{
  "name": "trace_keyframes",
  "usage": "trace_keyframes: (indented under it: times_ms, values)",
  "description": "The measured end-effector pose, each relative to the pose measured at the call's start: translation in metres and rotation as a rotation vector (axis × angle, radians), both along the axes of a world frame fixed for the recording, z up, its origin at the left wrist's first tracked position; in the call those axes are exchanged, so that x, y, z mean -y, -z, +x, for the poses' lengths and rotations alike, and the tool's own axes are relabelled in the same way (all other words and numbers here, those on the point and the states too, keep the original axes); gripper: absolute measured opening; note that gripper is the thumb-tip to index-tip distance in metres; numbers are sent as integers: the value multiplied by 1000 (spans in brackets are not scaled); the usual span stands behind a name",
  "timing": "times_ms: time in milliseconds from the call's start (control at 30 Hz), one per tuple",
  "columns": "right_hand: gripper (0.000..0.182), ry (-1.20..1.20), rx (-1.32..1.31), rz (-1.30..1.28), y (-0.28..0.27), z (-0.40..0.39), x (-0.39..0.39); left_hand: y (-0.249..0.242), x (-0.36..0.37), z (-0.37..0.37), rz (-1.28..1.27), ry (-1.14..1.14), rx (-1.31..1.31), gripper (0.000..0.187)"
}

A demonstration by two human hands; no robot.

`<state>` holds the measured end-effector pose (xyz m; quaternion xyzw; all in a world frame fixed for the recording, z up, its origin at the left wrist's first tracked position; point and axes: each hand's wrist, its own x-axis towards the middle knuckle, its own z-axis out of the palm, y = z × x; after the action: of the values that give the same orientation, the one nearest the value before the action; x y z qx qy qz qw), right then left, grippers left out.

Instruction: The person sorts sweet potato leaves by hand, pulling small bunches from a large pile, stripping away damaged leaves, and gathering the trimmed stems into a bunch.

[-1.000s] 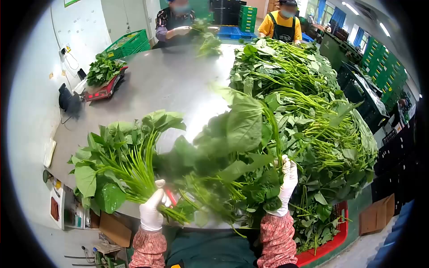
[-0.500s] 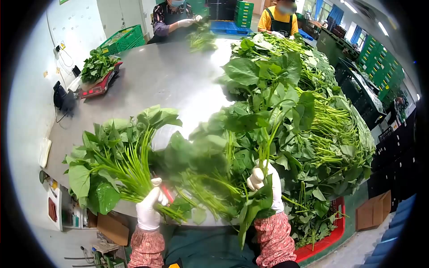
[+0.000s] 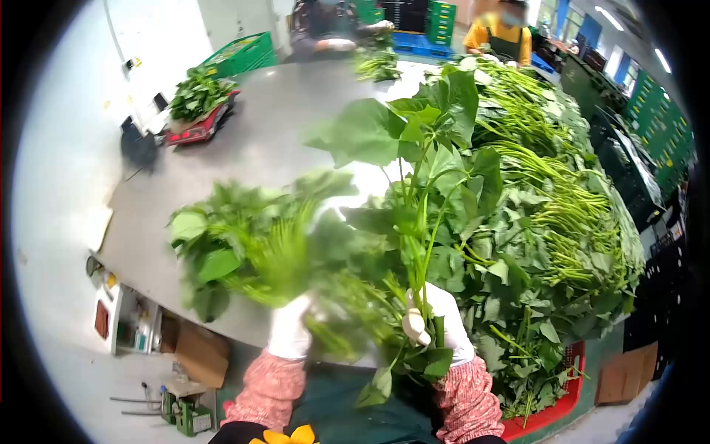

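Observation:
My left hand (image 3: 291, 326), in a white glove, is closed round the stem ends of a thick leafy bunch (image 3: 274, 251) that fans out to the left, blurred by motion. My right hand (image 3: 429, 318), also gloved in white, grips several upright leafy stems (image 3: 420, 222) with broad leaves at their tops. Loose greens (image 3: 355, 296) lie between the two hands on the metal table (image 3: 259, 133). To the right of my right hand rises a large pile of leafy stems (image 3: 555, 214).
A red scale (image 3: 200, 132) bearing greens stands at the back left, near a green crate (image 3: 240, 55). Two people (image 3: 325, 29) (image 3: 503, 37) work across the table. A red basket (image 3: 543, 414) is below at the right, beside a cardboard box (image 3: 627, 374).
My left hand and its bunch have moved right, closer to my right hand. My right hand still holds its stems, slightly lower. The whole view has shifted, with the background further right.

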<state>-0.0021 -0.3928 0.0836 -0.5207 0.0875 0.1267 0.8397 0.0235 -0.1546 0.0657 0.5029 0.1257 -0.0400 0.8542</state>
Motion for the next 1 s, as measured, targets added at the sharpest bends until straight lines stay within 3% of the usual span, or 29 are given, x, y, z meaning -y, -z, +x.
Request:
trace_keyframes:
  times_ms: [33,67,167,233,367,400,467,500,533,600,700,733,767,833,900,967,1000]
  values:
    - [31,-70,62,-79,0,-1,-7,-1,6,0,79,26,5,9]
    - [33,-151,-60,-70,-13,-3,-12,1,13,-1,-7,63,-50,11]
    - [34,-386,-31,-234,-4,-4,-27,26,20,-8,-204,163,-131,19]
    - [33,-395,-98,-157,-6,-9,-28,1,31,-15,-264,92,-237,21]
    - [31,-409,-167,-179,-4,-10,-32,23,18,-23,-449,226,-220,21]
    - [32,-402,-167,-192,-6,-10,-34,11,24,-23,-407,161,-275,15]
    - [33,-425,-164,-196,1,-10,-34,50,5,-21,-518,304,-196,20]
    - [32,-413,-40,-234,6,-11,-34,47,2,-20,-573,371,-155,24]
    - [32,-406,-96,-196,9,-11,-35,39,7,-21,-614,392,-20,20]
    - [31,-469,-74,-257,6,-9,-32,38,6,-22,-505,355,-94,18]
    - [32,-342,-65,-127,23,-16,-41,27,10,-20,-379,302,-160,16]
    - [30,-392,85,-315,20,-11,-34,25,11,-19,-401,315,-147,16]
    - [27,-359,160,-274,14,-12,-34,25,12,-19,-423,328,-133,17]
    - [27,-359,250,-581,17,-11,-40,19,18,-21,-337,228,-184,21]
    - [24,-251,232,-524,13,-12,-51,-1,35,-22,-167,90,-233,23]
    - [21,-143,226,-409,28,-13,-61,3,27,-21,-184,191,-214,22]
    - [19,-45,272,-477,26,-17,-67,7,23,-20,-219,227,-228,21]
